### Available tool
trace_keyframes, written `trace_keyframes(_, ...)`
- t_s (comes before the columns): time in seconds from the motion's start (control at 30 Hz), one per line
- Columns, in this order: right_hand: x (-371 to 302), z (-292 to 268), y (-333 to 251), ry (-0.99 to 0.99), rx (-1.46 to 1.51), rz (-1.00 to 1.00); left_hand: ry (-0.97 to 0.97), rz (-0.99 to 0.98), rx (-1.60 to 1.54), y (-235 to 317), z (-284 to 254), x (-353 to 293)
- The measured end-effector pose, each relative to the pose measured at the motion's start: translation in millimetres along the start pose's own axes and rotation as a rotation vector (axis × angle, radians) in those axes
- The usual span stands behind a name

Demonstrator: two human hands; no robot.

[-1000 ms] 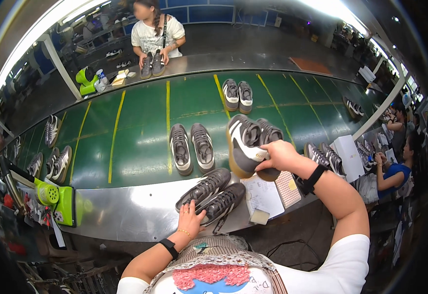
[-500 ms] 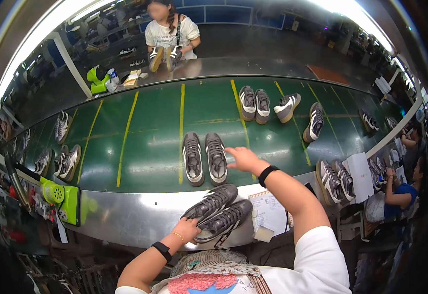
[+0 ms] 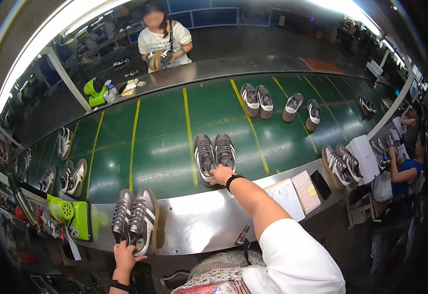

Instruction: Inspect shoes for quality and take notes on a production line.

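Observation:
My left hand (image 3: 127,253) is closed on the heel end of a pair of dark grey sneakers (image 3: 131,215) with white stripes. That pair stands on the steel ledge (image 3: 194,220), toes pointing away from me. Ahead of me on the green conveyor belt (image 3: 160,142), a second pair of matching sneakers (image 3: 215,153) sits side by side. At their heels, my right hand (image 3: 222,175) is closed with fingers curled over the collars. My fingertips inside the shoes are partly hidden.
A notebook (image 3: 284,198), a patterned pad (image 3: 306,190) and a black phone (image 3: 320,184) lie right on the ledge. A lime-green fan (image 3: 79,215) stands left. More sneakers (image 3: 256,102) ride the belt. Across it, a co-worker (image 3: 165,41) holds shoes; another person (image 3: 400,171) sits far right.
My left hand has carried its pair leftward along the ledge and turned the toes forward. My right hand has gone from beside the belt pair to its heels and taken hold.

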State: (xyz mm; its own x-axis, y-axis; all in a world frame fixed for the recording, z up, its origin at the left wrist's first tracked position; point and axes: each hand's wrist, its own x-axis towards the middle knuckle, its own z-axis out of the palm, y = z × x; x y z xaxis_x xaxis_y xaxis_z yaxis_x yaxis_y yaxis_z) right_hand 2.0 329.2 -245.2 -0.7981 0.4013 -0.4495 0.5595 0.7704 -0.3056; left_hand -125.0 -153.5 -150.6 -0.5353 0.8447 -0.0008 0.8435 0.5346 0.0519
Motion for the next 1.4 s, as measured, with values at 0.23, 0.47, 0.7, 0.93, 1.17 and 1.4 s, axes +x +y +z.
trace_keyframes(0.23, -90.3, 17.5, -124.6, 0.083, 0.061, -0.318, -0.307, -0.565, 0.110, -7.6, 36.4, 36.0)
trace_keyframes(0.47, -161.5, 115.6, -184.1, 0.345, 0.316, -0.530, 0.000, -0.305, -0.675, 53.3, 83.3, 59.5)
trace_keyframes(0.7, -228.5, 129.4, -95.7, 0.477, 0.182, 0.337, -0.063, -0.479, -1.090, 24.9, 149.4, 47.8)
trace_keyframes(0.93, -237.2, 173.5, -31.0, 0.541, 0.102, 0.143, -0.160, -0.583, -1.110, 45.3, 124.9, 54.7)
trace_keyframes(1.17, -230.8, 157.1, 43.9, 0.553, 0.320, 0.162, -0.125, -0.597, -1.113, 43.2, 120.7, 65.0)
trace_keyframes(1.4, -219.3, 141.4, 42.9, 0.725, 0.056, 0.545, -0.167, -0.674, -1.084, 24.1, 120.5, 52.0)
